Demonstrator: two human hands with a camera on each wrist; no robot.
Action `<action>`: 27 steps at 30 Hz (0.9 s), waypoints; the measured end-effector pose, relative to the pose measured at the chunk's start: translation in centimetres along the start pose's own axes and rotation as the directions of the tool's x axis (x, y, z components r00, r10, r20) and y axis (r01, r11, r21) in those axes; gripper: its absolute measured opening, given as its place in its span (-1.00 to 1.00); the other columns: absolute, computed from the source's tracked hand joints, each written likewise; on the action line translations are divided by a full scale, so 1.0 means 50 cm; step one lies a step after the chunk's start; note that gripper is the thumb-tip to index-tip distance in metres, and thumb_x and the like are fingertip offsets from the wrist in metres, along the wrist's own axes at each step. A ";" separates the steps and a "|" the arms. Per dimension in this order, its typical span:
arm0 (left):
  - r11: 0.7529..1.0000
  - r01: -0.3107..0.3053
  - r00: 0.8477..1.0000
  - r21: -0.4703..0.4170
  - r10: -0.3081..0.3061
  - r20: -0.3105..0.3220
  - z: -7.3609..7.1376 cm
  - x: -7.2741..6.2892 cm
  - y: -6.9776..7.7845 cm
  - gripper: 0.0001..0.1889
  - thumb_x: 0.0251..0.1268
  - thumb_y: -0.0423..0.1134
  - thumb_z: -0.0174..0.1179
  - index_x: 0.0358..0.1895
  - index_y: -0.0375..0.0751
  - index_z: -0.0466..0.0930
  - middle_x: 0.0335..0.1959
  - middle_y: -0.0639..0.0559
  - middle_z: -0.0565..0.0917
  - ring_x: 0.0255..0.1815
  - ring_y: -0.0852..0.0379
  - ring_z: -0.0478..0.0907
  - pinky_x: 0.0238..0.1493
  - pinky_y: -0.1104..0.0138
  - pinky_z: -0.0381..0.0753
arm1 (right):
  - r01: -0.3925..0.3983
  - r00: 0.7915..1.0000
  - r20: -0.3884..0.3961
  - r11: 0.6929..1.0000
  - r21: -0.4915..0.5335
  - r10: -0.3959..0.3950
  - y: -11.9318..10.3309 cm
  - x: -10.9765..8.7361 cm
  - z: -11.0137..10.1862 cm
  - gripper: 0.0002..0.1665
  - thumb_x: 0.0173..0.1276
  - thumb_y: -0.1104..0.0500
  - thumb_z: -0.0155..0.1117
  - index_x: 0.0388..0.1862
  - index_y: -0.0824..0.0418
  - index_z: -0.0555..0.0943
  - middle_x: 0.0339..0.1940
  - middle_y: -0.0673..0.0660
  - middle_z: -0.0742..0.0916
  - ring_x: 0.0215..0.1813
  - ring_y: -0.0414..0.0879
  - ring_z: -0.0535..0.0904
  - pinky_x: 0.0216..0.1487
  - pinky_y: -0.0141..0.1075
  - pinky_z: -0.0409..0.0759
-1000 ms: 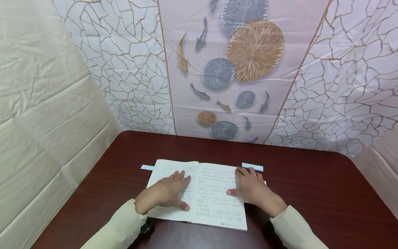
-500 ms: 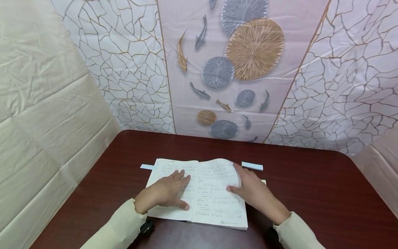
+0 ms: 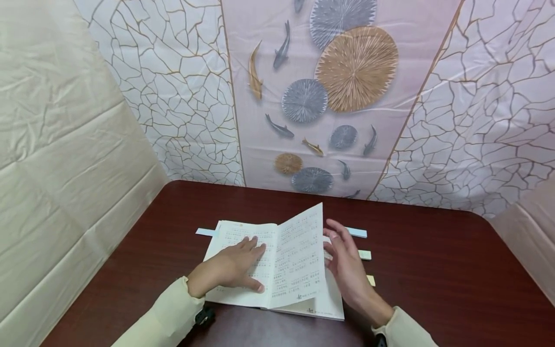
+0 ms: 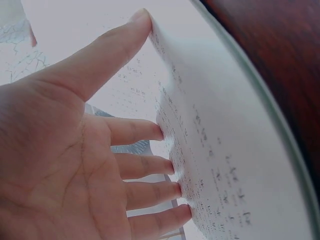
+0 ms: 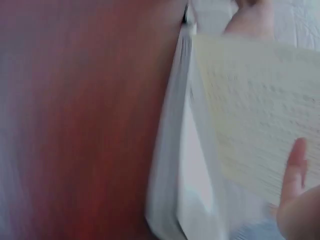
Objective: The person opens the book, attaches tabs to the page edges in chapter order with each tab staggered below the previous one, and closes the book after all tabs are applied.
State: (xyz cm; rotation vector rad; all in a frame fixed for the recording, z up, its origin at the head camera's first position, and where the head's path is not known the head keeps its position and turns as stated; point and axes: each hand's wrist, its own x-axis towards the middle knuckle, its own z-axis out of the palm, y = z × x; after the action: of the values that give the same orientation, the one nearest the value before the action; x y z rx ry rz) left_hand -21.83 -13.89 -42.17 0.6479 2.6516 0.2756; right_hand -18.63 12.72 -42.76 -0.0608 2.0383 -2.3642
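Observation:
An open book [image 3: 334, 303] of printed text lies on the dark red table. My left hand [image 3: 236, 266] rests on its left page, fingers spread; in the left wrist view the fingertips [image 4: 170, 167] touch the paper. From the right half a single page [image 3: 299, 260] stands tilted up, its free edge leaning toward the spine. Just right of that edge is my right hand [image 3: 350, 270], fingers loosely bent, with some fingertips hidden behind the page. In the blurred right wrist view, the right hand [image 5: 305, 212] appears beside the raised page [image 5: 255, 100], without a visible pinch.
A pale blue tab [image 3: 205, 232] sticks out at the book's left. On its right side a blue tab [image 3: 358, 233], a green tab [image 3: 365, 255] and a yellow tab [image 3: 371, 280] protrude. Patterned cloth [image 3: 195, 96] hangs behind the table [image 3: 433, 250].
The right page has bulged up under my right hand, then risen toward the spine, uncovering the page below and the tabs. My right hand has turned onto its side; the left stays put.

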 end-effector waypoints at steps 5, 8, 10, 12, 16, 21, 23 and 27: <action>1.000 0.003 1.000 -0.009 -0.003 0.003 0.003 -0.001 -0.001 0.10 0.19 0.24 0.50 0.68 -0.18 0.17 0.72 -0.24 0.07 0.74 -0.19 -0.03 0.62 -0.09 0.16 | -0.060 0.994 0.093 0.998 0.023 0.058 0.029 -0.007 0.018 -0.51 0.80 0.06 -0.18 0.58 0.14 0.25 0.15 0.15 0.64 -0.06 -0.11 0.68 -0.17 -0.28 0.68; 1.000 -0.010 1.000 -0.019 0.010 -0.003 0.005 -0.002 -0.003 0.10 0.20 0.24 0.49 0.68 -0.21 0.17 0.72 -0.26 0.07 0.74 -0.21 -0.04 0.63 -0.09 0.15 | -0.018 0.978 0.202 0.990 -0.143 0.047 0.037 -0.007 0.022 -0.43 0.78 0.06 -0.07 0.66 0.11 0.21 0.45 0.22 0.52 0.36 0.02 0.56 0.23 -0.13 0.60; 0.999 -0.024 1.000 -0.024 0.024 -0.009 0.006 -0.003 -0.004 0.10 0.20 0.24 0.49 0.68 -0.22 0.17 0.72 -0.28 0.07 0.74 -0.23 -0.04 0.63 -0.08 0.14 | 0.020 0.953 0.300 0.973 -0.230 0.052 0.037 -0.006 0.021 -0.34 0.75 0.05 0.00 0.70 0.09 0.14 0.62 0.26 0.36 0.56 0.16 0.37 0.43 0.04 0.44; 0.999 -0.033 0.999 -0.030 0.033 -0.013 0.007 -0.003 -0.004 0.10 0.20 0.23 0.49 0.67 -0.23 0.17 0.71 -0.28 0.07 0.74 -0.23 -0.04 0.63 -0.09 0.14 | 0.053 0.920 0.385 0.950 -0.309 0.074 0.036 -0.005 0.019 -0.27 0.73 0.04 0.04 0.74 0.08 0.08 0.71 0.23 0.21 0.67 0.23 0.20 0.54 0.13 0.26; 0.999 -0.041 0.999 -0.026 0.040 -0.019 0.007 -0.003 -0.005 0.09 0.20 0.23 0.50 0.67 -0.23 0.19 0.71 -0.28 0.09 0.73 -0.24 -0.02 0.61 -0.11 0.17 | 0.146 0.854 0.509 0.889 -0.434 0.108 0.036 -0.007 0.018 -0.16 0.67 0.03 0.16 0.75 0.08 0.03 0.70 0.27 0.23 0.63 0.35 0.24 0.54 0.29 0.22; 0.996 -0.069 0.996 -0.059 0.066 -0.058 0.006 -0.002 -0.014 0.08 0.15 0.22 0.54 0.64 -0.23 0.25 0.68 -0.31 0.15 0.71 -0.28 0.04 0.57 -0.21 0.20 | 0.265 0.797 0.575 0.749 -0.607 0.184 0.039 -0.015 0.025 -0.04 0.57 -0.07 0.27 0.76 -0.05 0.00 0.70 0.23 0.23 0.69 0.18 0.11 0.56 0.29 0.17; 0.987 -0.127 0.988 -0.096 0.117 -0.106 0.010 0.002 -0.027 0.07 0.13 0.20 0.56 0.63 -0.23 0.28 0.65 -0.32 0.23 0.68 -0.31 0.12 0.54 -0.23 0.24 | 0.300 0.768 0.605 0.714 -0.632 0.212 0.040 -0.018 0.027 -0.01 0.56 -0.09 0.29 0.76 -0.10 -0.02 0.72 0.27 0.14 0.72 0.17 0.00 0.56 0.32 0.14; 0.919 -0.255 0.954 -0.300 0.189 -0.232 0.012 0.009 -0.063 -0.18 0.28 0.06 0.51 0.54 -0.19 0.43 0.52 -0.25 0.46 0.56 -0.28 0.34 0.46 -0.24 0.37 | 0.321 0.734 0.629 0.687 -0.652 0.255 0.038 -0.021 0.032 0.02 0.54 -0.11 0.31 0.77 -0.16 -0.04 0.75 0.33 0.01 0.76 0.22 -0.19 0.57 0.38 0.03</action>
State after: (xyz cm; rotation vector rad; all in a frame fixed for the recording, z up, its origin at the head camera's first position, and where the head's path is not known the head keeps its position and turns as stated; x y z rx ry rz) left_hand -23.20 -16.38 -43.71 0.8472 2.6230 0.8693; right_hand -17.55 10.90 -44.43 -0.8524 2.3350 -1.0305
